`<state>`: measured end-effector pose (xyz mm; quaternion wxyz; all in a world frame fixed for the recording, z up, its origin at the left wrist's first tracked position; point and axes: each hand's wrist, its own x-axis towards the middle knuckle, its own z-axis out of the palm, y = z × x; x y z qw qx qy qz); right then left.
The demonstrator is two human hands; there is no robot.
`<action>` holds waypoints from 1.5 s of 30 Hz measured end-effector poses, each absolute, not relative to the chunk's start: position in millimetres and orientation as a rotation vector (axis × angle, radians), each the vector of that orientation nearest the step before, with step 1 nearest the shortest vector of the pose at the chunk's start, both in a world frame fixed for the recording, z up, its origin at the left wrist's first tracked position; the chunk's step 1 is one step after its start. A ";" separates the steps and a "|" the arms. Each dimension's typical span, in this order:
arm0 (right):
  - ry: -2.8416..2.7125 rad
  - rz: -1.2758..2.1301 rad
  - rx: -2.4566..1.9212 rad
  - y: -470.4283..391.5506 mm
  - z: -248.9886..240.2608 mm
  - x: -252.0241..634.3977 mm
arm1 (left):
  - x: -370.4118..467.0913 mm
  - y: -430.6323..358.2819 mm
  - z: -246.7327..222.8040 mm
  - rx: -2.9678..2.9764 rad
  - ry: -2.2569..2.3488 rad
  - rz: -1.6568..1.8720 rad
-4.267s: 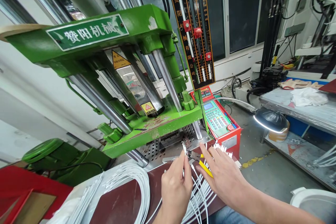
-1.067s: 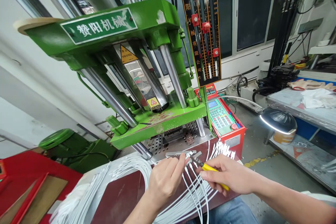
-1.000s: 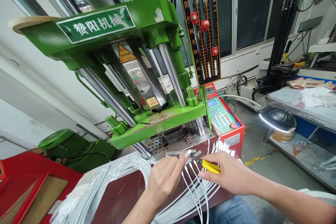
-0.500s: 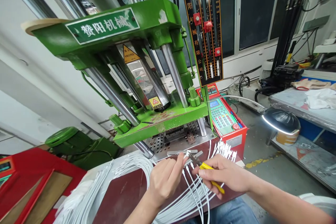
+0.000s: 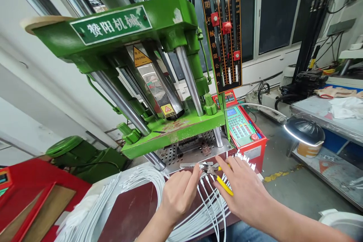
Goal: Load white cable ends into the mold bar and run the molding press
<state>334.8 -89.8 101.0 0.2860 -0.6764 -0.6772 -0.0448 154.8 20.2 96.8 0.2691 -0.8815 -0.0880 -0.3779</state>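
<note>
My left hand (image 5: 178, 191) is closed in a pinch around the white end of a cable (image 5: 201, 166), partly hidden by the fingers. In my right hand (image 5: 245, 185) is a pair of cutting pliers (image 5: 225, 186) with yellow handles, which stand spread apart. The pliers' jaws are at the white cable end, close to my left fingertips; whether they bite on it I cannot tell. Below and between my hands, several white cables (image 5: 195, 221) run across the dark red tabletop (image 5: 130, 210) and loop round to the left.
A green press (image 5: 172, 136) stands right behind my hands, with a red control box (image 5: 241, 123) at its right. White cable ends (image 5: 246, 159) bunch by the table's right edge. A lamp (image 5: 303, 130) and a shelf table (image 5: 326, 166) stand further right.
My right hand has turned over, its back now facing up, and the pliers' handles have spread apart. My left hand has stayed almost in place at the cable end.
</note>
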 end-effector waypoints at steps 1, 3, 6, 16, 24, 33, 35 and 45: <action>-1.815 -0.153 -1.833 -88.8 100.3 333.7 | 155.0 20.7 96.3 -2.373 -0.225 -1.016; -1.834 -0.154 -1.852 -87.2 100.8 333.5 | 154.6 21.9 95.4 -2.372 -0.201 -1.003; -1.884 -0.074 -1.842 -86.6 104.9 337.3 | 152.5 24.7 94.9 -2.381 -0.161 -0.965; -1.933 0.607 -1.640 -78.1 118.9 349.1 | 145.8 31.4 89.2 -2.394 -0.176 -0.939; -1.877 0.308 -1.609 -82.5 100.7 339.9 | 153.7 0.4 112.3 -2.869 -0.656 -1.196; -1.938 -0.348 -1.727 -80.9 100.0 331.1 | 159.2 -9.9 142.1 -3.623 -1.616 -1.172; -1.926 -0.407 -1.797 -81.5 104.0 328.6 | 159.7 -9.9 137.4 -3.591 -1.597 -1.216; -1.918 -0.516 -1.942 -75.1 102.6 324.4 | 165.3 -15.7 128.8 -3.447 -1.492 -1.210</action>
